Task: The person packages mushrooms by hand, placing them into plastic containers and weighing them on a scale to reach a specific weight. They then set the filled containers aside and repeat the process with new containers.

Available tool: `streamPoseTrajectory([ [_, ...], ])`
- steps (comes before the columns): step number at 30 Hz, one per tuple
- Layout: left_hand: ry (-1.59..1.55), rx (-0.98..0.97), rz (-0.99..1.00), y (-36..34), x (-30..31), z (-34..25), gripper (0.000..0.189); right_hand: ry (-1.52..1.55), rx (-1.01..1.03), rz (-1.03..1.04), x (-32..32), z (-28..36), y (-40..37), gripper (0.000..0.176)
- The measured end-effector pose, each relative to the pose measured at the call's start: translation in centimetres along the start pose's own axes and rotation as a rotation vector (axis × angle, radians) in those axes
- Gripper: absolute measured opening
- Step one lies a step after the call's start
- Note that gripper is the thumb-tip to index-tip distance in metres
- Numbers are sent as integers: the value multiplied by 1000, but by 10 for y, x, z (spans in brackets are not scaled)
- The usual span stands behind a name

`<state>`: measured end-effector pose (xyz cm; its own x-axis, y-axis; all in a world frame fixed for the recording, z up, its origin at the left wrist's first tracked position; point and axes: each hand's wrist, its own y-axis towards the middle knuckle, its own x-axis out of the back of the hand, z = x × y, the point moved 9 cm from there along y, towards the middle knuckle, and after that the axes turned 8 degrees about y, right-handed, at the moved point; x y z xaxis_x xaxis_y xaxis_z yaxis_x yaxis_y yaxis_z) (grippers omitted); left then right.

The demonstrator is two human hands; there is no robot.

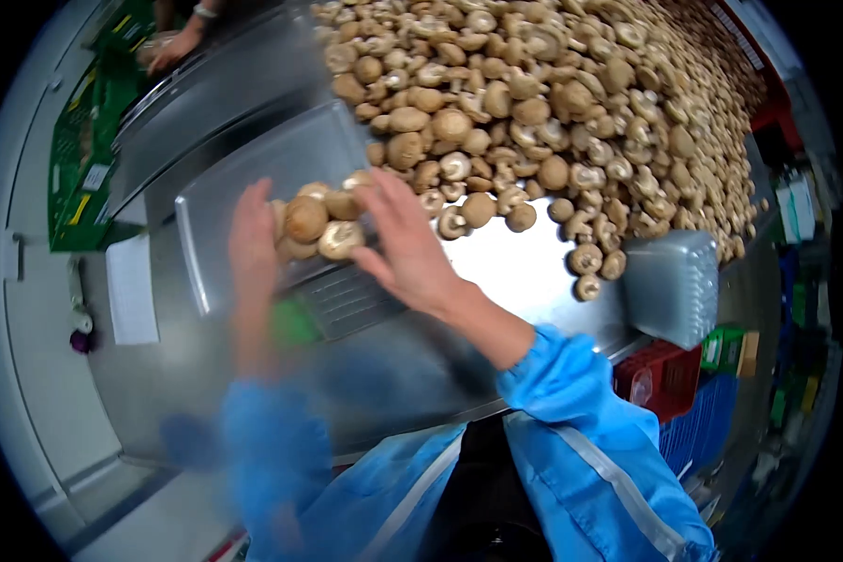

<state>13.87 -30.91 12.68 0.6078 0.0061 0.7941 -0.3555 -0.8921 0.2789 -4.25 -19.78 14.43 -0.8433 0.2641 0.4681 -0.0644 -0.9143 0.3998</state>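
Observation:
Several brown mushrooms [306,218] sit in a cluster between my hands, over a clear plastic tray [189,248]. My left hand [253,239], smeared by motion, is along the left side of the cluster; its fingers are not distinct. On the other side, my right hand [407,245] curves around the mushrooms with thumb and fingers apart. Its fingertips touch a mushroom at the top of the cluster, and the thumb lies near a pale-stemmed one. Below the tray, a grey slotted panel [348,300] shows beside a blurred green glow.
A large heap of mushrooms [534,103] covers the metal table [506,267] at the back right. Nested clear trays [670,286] stand at its right edge. Green crates [89,159] and a paper sheet [132,290] are left. Another person's hand [176,49] is at the top left.

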Motion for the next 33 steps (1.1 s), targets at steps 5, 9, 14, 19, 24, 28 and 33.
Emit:
streamPoseTrajectory([
  [5, 7, 44, -91, -13, -10, -1, 36, -42, -45, 85, -38, -10, 4, 85],
  [9, -34, 110, -49, -11, -12, 8, 40, -12, -11, 82, -28, -11, 2, 81],
  [14, -16, 5, -226, -22, 3, -9, 48, 69, -109, -55, 34, -21, -39, 76],
  [19, -163, 109, -213, -80, 36, -84, 46, -483, -319, -486, 258, -46, -173, 74],
  [24, -213, 103, -39, -147, -3, -67, 37, -899, -629, -440, 417, -46, -289, 77],
  [28, -367, 42, 196, -169, -75, -102, 32, -811, -466, -433, 405, -50, -310, 85],
  [33, -338, -196, 512, -185, -126, -216, 27, -807, -507, -491, 393, -49, -320, 96],
])
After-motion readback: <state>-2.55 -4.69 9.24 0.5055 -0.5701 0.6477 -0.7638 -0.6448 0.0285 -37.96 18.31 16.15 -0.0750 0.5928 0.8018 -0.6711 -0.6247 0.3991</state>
